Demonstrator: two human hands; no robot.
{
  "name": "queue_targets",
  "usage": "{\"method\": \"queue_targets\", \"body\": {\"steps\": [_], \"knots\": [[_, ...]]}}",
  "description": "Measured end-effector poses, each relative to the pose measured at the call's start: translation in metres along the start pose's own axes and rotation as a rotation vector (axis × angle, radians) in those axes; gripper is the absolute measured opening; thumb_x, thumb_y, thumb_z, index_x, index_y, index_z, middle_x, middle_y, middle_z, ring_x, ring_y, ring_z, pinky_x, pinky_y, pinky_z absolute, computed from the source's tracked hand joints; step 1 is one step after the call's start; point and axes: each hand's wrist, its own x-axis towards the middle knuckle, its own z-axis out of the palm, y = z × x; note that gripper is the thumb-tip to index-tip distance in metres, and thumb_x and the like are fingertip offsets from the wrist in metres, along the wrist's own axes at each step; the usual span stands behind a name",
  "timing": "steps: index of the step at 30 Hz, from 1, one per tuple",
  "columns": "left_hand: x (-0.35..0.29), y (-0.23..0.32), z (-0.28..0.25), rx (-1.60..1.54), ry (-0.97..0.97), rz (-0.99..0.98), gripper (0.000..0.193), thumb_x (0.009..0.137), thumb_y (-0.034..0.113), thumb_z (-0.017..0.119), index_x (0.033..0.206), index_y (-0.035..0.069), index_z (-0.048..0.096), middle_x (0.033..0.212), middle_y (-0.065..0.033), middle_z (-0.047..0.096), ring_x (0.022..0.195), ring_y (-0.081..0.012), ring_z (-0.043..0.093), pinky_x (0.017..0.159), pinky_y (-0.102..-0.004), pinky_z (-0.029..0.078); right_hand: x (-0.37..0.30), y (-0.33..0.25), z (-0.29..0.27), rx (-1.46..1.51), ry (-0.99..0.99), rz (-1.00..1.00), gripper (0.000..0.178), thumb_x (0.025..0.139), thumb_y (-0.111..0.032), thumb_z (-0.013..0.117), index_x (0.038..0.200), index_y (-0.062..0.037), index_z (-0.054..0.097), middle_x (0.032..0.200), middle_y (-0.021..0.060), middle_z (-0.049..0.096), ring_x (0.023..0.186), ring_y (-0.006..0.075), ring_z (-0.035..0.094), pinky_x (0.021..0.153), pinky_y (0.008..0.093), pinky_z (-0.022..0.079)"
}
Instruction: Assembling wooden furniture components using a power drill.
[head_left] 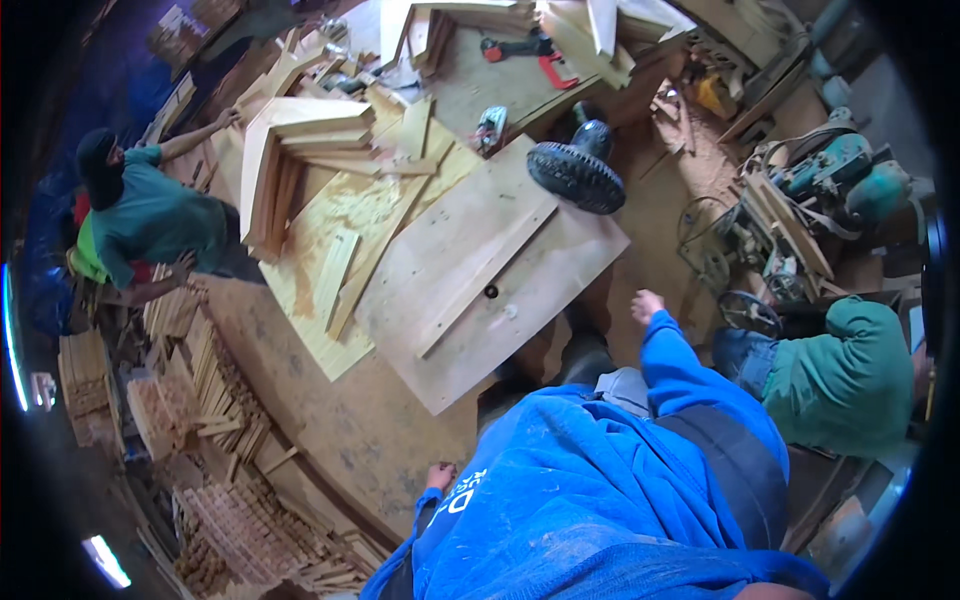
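Both my arms are in blue sleeves and hang beside my body. My right hand (647, 306) is apart from the near right side of the pale board tabletop (410, 300); its fingers are curled, with nothing visible in them. Low on the left, my left hand (441, 475) is above the floor, its fingers too small and partly hidden to read. A straight wooden strip (487, 282) lies across the tabletop, beside a small black round fitting (491, 292). At the tabletop's far corner is a black round ribbed device (576, 177).
Stacked angled wooden pieces (318, 125) rest on a dusty plywood sheet (350, 212). A person in a teal shirt (170, 215) reaches toward wood at left; another in green (840, 385) bends near a belted machine (840, 170). Timber stacks (240, 530) line the lower left.
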Motion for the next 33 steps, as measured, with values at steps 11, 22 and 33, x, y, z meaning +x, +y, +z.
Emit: {"method": "queue_targets", "body": {"steps": [11, 22, 33], "knots": [[-0.014, 0.047, 0.124, -0.151, -0.054, 0.034, 0.031, 0.089, 0.029, 0.064, 0.095, 0.002, 0.077, 0.086, -0.0148, 0.076, 0.076, -0.0259, 0.073, 0.069, -0.0413, 0.057, -0.043, -0.495, 0.225, -0.649, 0.282, -1.314, 0.087, 0.083, -0.063, 0.076, 0.128, 0.0101, 0.06, 0.13, 0.0316, 0.063, 0.128, 0.0405, 0.058, 0.109, 0.0471, 0.043], [-0.199, 0.182, 0.404, -0.017, 0.202, -0.453, 0.032, 0.093, 0.028, 0.061, 0.104, 0.003, 0.078, 0.094, -0.0154, 0.077, 0.089, -0.0253, 0.074, 0.074, -0.0364, 0.058, 0.165, -0.766, 0.422, -1.613, 0.226, -0.906, 0.152, 0.062, -0.101, 0.057, 0.153, 0.0164, 0.027, 0.161, 0.0311, 0.035, 0.147, 0.0383, 0.041, 0.126, 0.0413, 0.022], [-0.218, 0.278, 0.439, -0.464, 0.224, -0.627, 0.03, 0.089, 0.028, 0.07, 0.099, 0.0, 0.077, 0.082, -0.0116, 0.077, 0.075, -0.0198, 0.073, 0.071, -0.0346, 0.057, 0.192, -0.8, 0.461, -1.066, -0.108, -0.908, 0.068, 0.074, -0.042, 0.077, 0.118, 0.0071, 0.058, 0.118, 0.0184, 0.062, 0.101, 0.0286, 0.06, 0.096, 0.0397, 0.049]]}}
